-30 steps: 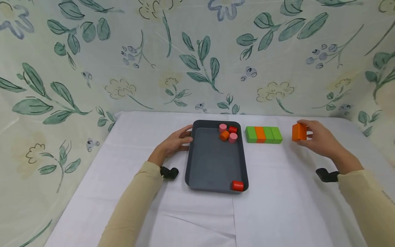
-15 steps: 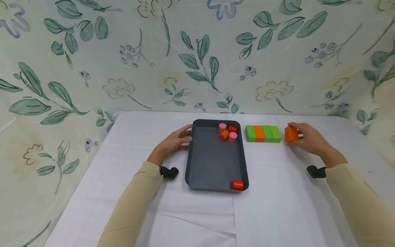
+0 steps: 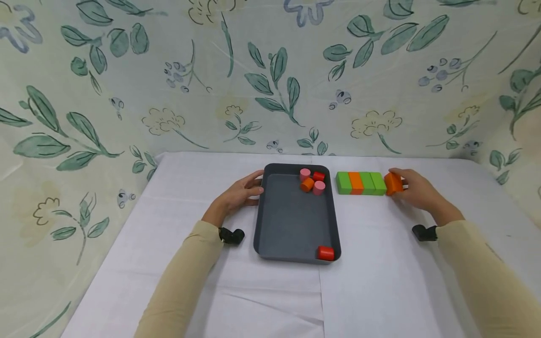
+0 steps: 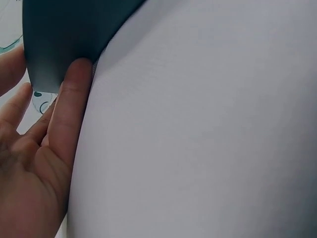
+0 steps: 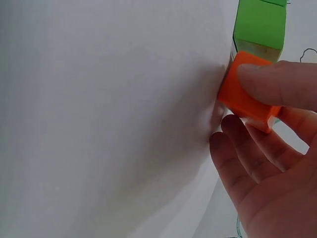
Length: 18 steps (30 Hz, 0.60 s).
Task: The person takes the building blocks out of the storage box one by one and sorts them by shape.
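My right hand (image 3: 416,190) pinches an orange block (image 3: 393,183) between thumb and fingers at the right end of a block row. The held block is slightly tilted against the row's end green block (image 5: 260,22); whether it rests on the cloth is hard to tell. The row has green blocks (image 3: 372,183) with one orange block (image 3: 356,183) among them. My left hand (image 3: 236,195) touches the left wall of a dark grey tray (image 3: 296,230) with extended fingers. In the left wrist view, fingertips lie along the tray wall (image 4: 64,39).
Inside the tray's far right corner are pink cylinders (image 3: 319,188), a red cylinder (image 3: 319,176) and an orange cylinder (image 3: 307,185). Another red cylinder (image 3: 325,253) lies in the near right corner. White cloth (image 3: 372,281) covers the table; a patterned curtain (image 3: 211,94) hangs behind.
My right hand has brought the orange block leftward, from apart on the right up to the end of the row. The left hand and the tray have stayed in place.
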Each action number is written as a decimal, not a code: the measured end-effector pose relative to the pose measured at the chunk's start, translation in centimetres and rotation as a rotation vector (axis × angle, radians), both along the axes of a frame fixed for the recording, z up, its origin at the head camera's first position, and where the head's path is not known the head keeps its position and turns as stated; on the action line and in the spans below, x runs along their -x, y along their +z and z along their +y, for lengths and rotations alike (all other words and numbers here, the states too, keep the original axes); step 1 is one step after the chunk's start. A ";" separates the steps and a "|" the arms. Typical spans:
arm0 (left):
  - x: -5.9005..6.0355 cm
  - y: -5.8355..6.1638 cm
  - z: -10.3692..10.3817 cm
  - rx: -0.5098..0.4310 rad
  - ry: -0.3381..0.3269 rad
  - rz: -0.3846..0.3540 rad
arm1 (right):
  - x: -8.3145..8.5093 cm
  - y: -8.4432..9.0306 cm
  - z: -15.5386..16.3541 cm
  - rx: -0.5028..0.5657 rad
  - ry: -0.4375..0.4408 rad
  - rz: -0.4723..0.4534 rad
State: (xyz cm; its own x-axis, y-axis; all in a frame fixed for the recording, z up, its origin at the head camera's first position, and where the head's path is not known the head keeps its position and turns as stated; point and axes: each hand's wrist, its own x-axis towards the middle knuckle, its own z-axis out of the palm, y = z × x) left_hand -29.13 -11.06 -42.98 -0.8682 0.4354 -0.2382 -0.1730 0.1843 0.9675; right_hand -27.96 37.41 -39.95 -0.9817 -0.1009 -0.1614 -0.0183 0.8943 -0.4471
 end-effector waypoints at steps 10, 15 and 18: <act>0.1 0.0 0.1 0.010 0.006 -0.008 | 0.6 -0.1 0.1 -0.011 -0.019 -0.042; 0.0 0.0 0.1 0.017 0.018 -0.017 | 0.9 -0.2 -0.5 -0.019 -0.001 -0.049; 0.0 0.0 0.1 0.022 0.027 -0.018 | 1.1 -0.2 -0.8 -0.019 -0.009 -0.067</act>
